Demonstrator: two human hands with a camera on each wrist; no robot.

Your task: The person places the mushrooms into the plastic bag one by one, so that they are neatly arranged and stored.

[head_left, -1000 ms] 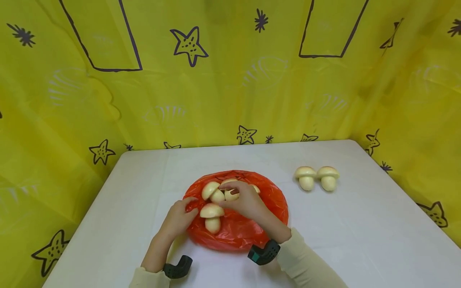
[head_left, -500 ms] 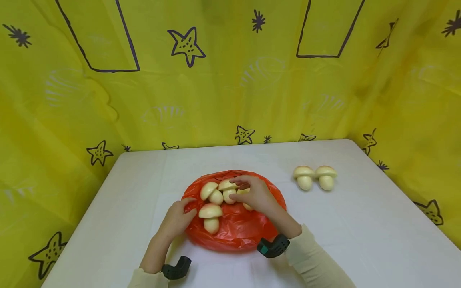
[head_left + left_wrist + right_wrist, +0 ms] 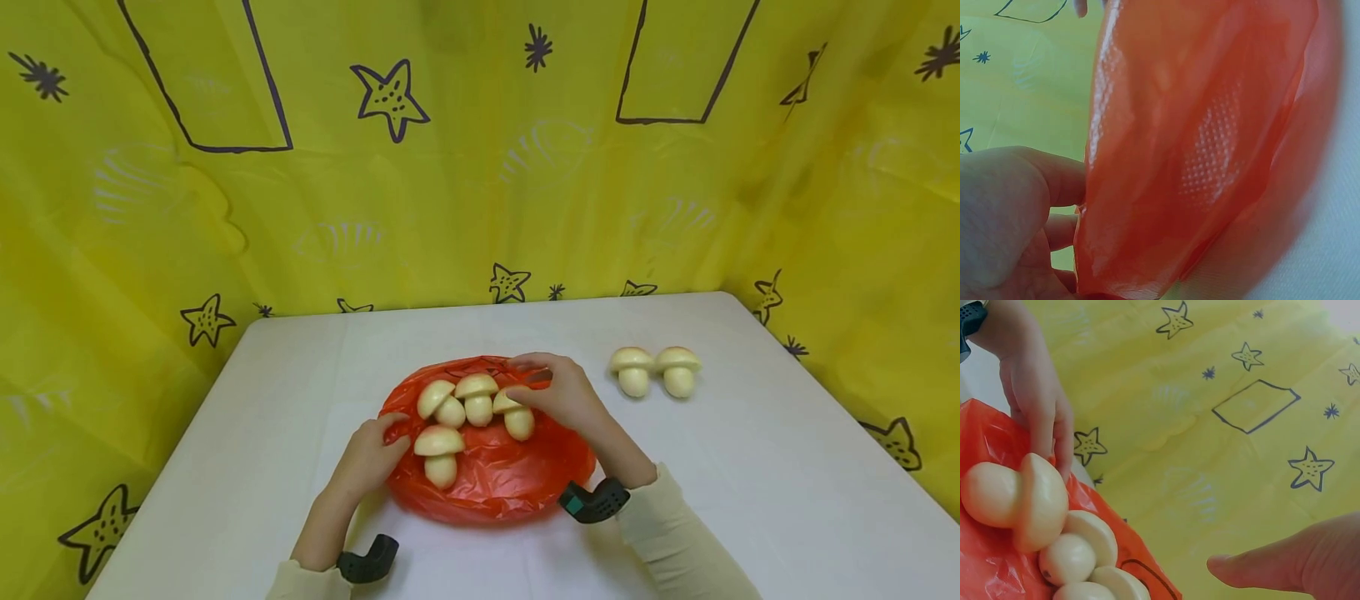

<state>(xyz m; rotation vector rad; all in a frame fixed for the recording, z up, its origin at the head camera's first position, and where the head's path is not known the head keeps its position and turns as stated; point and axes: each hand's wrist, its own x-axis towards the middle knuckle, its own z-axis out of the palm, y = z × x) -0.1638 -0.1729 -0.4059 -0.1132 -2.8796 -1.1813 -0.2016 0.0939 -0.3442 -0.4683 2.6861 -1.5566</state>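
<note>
A red plastic bag [image 3: 495, 479] lies spread with its rim rolled low. Its near-left rim is gripped by my left hand [image 3: 369, 457], whose fingers also show against the bag wall in the left wrist view. Inside sit several pale toy mushrooms: one mushroom [image 3: 440, 457] in front, and a row behind with a left mushroom [image 3: 441, 404], a middle mushroom [image 3: 477, 400] and a right mushroom [image 3: 517, 417]. My right hand [image 3: 566, 396] hovers at the bag's right side, thumb and fingers spread. Its thumb [image 3: 1260, 565] is apart from the mushrooms and holds nothing.
Two more toy mushrooms, a left one [image 3: 633, 372] and a right one [image 3: 678, 372], stand side by side on the white table [image 3: 750, 467], right of the bag. A yellow patterned curtain [image 3: 465, 192] hangs behind and along both sides.
My right hand has let go of the right mushroom among those in the bag and moved rightward, uncovering the back row. My left hand stays on the rim.
</note>
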